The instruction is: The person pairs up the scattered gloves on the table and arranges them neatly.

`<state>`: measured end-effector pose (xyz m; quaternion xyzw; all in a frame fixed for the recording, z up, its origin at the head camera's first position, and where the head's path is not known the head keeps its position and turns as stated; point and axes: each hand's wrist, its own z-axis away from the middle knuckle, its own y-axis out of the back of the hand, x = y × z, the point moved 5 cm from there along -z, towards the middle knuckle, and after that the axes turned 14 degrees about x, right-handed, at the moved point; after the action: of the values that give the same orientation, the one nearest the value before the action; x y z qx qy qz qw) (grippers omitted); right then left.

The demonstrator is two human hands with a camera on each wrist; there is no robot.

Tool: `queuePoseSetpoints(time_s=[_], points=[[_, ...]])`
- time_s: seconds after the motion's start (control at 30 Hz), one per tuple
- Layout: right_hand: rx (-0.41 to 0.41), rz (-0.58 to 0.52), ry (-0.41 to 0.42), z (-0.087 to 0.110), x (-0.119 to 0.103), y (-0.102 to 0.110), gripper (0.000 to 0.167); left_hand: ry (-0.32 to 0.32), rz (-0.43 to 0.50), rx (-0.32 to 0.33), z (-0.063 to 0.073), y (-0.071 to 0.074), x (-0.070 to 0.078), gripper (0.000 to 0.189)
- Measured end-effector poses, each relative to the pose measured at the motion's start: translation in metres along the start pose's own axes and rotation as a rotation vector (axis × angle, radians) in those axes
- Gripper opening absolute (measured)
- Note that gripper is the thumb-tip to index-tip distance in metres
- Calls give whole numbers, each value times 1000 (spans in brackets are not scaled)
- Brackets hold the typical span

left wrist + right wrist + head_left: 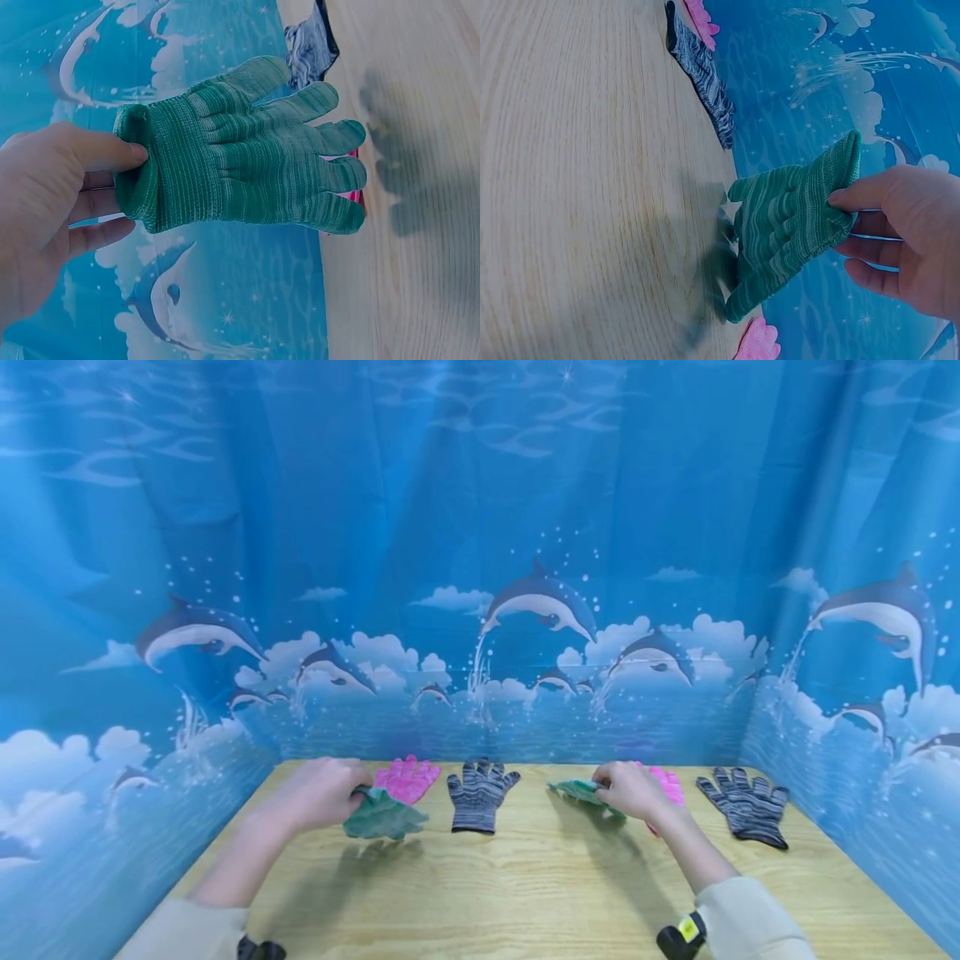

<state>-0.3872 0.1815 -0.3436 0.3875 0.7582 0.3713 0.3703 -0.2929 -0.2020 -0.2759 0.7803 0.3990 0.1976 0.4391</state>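
My left hand (322, 789) pinches a green knitted glove (255, 154) by its cuff. In the left wrist view the thumb lies on the cuff's edge and the glove's fingers point away, above the table. My right hand (630, 789) pinches a second green knitted glove (787, 217) by the cuff, also held over the table. Just beyond the left hand lies a pink glove (408, 778). Another pink glove (666, 783) lies partly hidden behind the right hand and wrist.
A grey-black striped glove (480, 795) lies between the hands, and a second striped glove (750, 806) lies at the far right. They rest on a light wooden table (495, 893). A blue dolphin-print curtain (480, 527) encloses the table's back and sides.
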Motion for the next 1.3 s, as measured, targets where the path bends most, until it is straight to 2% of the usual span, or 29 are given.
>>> queuePoseSetpoints(time_s=[0.23, 0.6, 1.1, 1.3], points=[[-6, -14, -11, 1, 1, 2, 12, -74, 1, 12, -1, -4, 14, 30], [0, -22, -2, 4, 4, 7, 12, -101, 53, -42, 7, -15, 26, 31], [1, -20, -11, 7, 2, 9, 11, -27, 193, -272, 22, -45, 43, 38], [-9, -8, -7, 8, 1, 9, 12, -17, 186, -348, 33, -58, 48, 36]])
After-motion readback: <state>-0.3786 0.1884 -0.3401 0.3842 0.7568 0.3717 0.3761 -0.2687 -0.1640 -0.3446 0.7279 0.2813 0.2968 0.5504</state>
